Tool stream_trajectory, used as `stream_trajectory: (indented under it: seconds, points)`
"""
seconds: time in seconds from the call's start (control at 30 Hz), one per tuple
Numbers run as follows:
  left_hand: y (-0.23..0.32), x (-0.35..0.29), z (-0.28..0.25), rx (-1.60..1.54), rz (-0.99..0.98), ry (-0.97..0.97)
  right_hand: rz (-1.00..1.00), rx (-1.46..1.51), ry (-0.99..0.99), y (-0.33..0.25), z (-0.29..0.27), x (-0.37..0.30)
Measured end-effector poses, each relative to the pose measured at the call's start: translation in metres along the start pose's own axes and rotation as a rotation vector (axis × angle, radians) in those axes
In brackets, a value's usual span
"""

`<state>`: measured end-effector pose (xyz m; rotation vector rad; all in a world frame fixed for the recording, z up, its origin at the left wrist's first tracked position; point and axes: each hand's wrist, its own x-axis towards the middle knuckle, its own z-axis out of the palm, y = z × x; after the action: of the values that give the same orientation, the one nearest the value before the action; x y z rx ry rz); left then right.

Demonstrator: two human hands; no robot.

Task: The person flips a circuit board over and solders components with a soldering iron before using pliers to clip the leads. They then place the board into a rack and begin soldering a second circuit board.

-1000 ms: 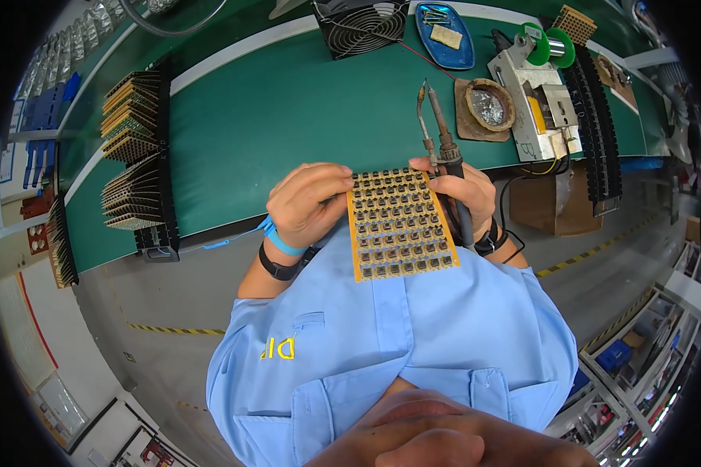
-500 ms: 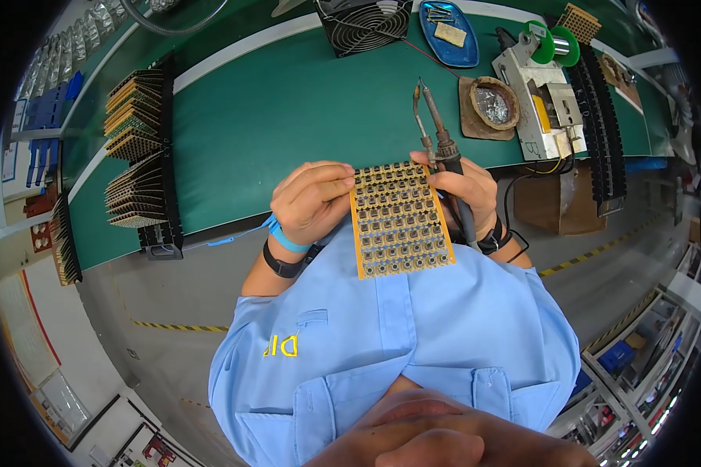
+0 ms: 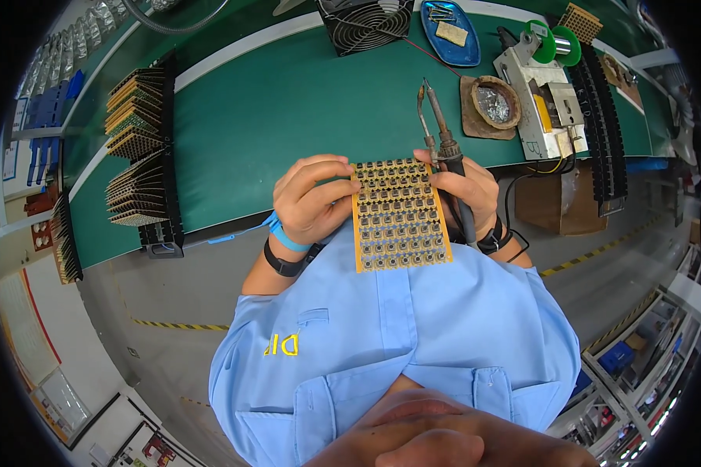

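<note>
A yellow-edged circuit board point(image 3: 401, 222), set with rows of small black push-button switches, is tilted up in front of my chest at the bench edge. My left hand point(image 3: 313, 204) pinches its left edge near the far corner. At the far right corner, my right hand point(image 3: 477, 193) grips the board's edge with the fingertips. That same hand also keeps hold of a soldering iron point(image 3: 449, 148), its tip pointing away over the bench. A bent metal tube runs alongside the iron's tip. The iron's tip touches nothing.
Angled boards point(image 3: 136, 187) fill a black rack at left; another black rack point(image 3: 597, 128) stands at right. Beyond the iron are a round bowl point(image 3: 514, 97) of solder scraps, a metal box point(image 3: 528, 97) with a green solder spool point(image 3: 539, 33), a blue tray point(image 3: 469, 56) and a fan point(image 3: 366, 27).
The board has shifted slightly away from me and its tilt has changed a little. My left fingers have moved slightly on its edge. Both hands still hold it.
</note>
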<state>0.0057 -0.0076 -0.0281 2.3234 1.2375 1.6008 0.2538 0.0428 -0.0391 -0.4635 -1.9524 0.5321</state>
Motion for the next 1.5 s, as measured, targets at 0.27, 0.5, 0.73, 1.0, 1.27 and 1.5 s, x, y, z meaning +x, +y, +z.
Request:
stream_trajectory:
  seconds: [0.27, 0.5, 0.73, 1.0, 1.27, 1.5]
  points:
    - [-0.004, -0.004, 0.004, -0.046, 0.024, 0.006, 0.042, -0.016, -0.005, 0.001, 0.001, -0.002]
    - [-0.004, -0.002, 0.005, -0.043, 0.028, 0.010, 0.004, -0.011, 0.006, 0.003, 0.002, 0.003]
    - [-0.005, -0.002, 0.006, -0.036, -0.012, -0.013, 0.022, -0.021, 0.027, 0.008, 0.005, 0.000]
    - [0.006, 0.009, 0.004, -0.028, -0.099, -0.003, 0.038, -0.001, 0.039, 0.016, 0.006, -0.004]
    - [0.001, 0.000, -0.001, -0.012, 0.025, -0.087, 0.043, -0.025, 0.074, 0.022, 0.012, -0.008]
    - [0.002, 0.000, 0.000, -0.021, -0.014, -0.093, 0.073, -0.024, 0.076, 0.024, 0.013, -0.011]
